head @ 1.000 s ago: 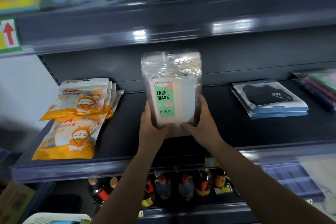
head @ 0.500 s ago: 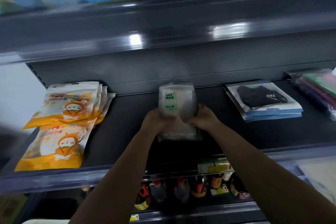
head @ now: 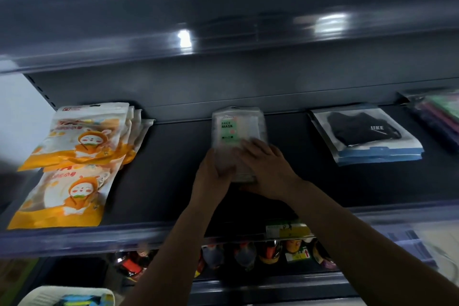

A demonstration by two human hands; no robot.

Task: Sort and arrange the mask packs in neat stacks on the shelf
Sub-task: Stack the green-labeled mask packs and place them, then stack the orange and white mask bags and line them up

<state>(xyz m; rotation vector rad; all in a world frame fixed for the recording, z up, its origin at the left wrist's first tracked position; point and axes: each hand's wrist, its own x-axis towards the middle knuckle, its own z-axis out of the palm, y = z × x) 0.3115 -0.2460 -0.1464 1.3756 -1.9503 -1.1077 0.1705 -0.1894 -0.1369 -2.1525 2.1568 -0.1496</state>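
Note:
A clear pack with a green FACE MASK label (head: 234, 126) lies flat in the middle of the dark shelf (head: 173, 156). My left hand (head: 211, 176) grips its lower left edge. My right hand (head: 267, 169) rests flat on its lower right part, fingers spread over it. Orange cartoon mask packs (head: 82, 139) sit stacked at the shelf's left, with one more orange pack (head: 67, 196) in front of them. A stack of black mask packs (head: 365, 134) lies to the right. Colourful packs (head: 442, 117) show at the far right edge.
The upper shelf (head: 223, 32) hangs close overhead with blue packs on it. Bottles (head: 248, 253) line the shelf below. A white basket (head: 64, 295) with items sits at the bottom left. Bare shelf surface lies between the stacks.
The clear pack went from upright in both hands to lying flat on the shelf's middle. My right hand moved onto its top. The view is blurred by head motion.

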